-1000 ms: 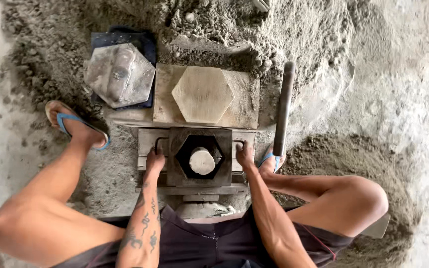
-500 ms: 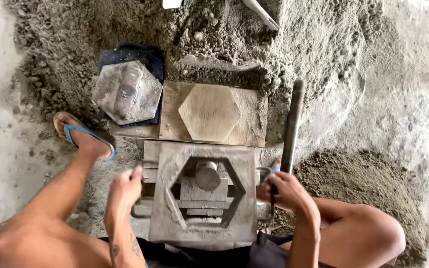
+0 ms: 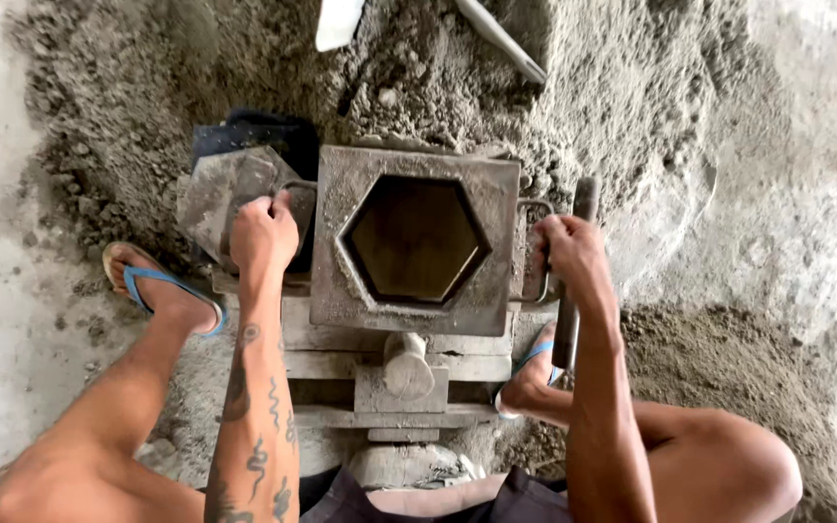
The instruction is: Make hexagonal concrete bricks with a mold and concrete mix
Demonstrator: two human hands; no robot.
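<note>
Now we have the mould [image 3: 415, 242] lifted, left hand [image 3: 262, 232] and right hand [image 3: 573, 254] each clenched on a side handle; its hexagon cavity looks empty, unfilled.

- Mould [image 3: 415, 242]: grey metal, dusted with pale cement; hexagonal opening dark brown inside.
- Sand [image 3: 632, 107]: grey-brown, clumpy, darker where heaped.
- Floor [image 3: 2, 368]: pale grey, speckled.
- Sandal [image 3: 152, 286]: blue straps, tan sole.
- Left forearm [image 3: 249, 426]: dark tattoo of curling lines.
- Shorts [image 3: 360, 499]: dark purplish-grey.
- Lever [image 3: 573, 281]: dark grey.
- Cloth [image 3: 254, 131]: dark navy.
</note>
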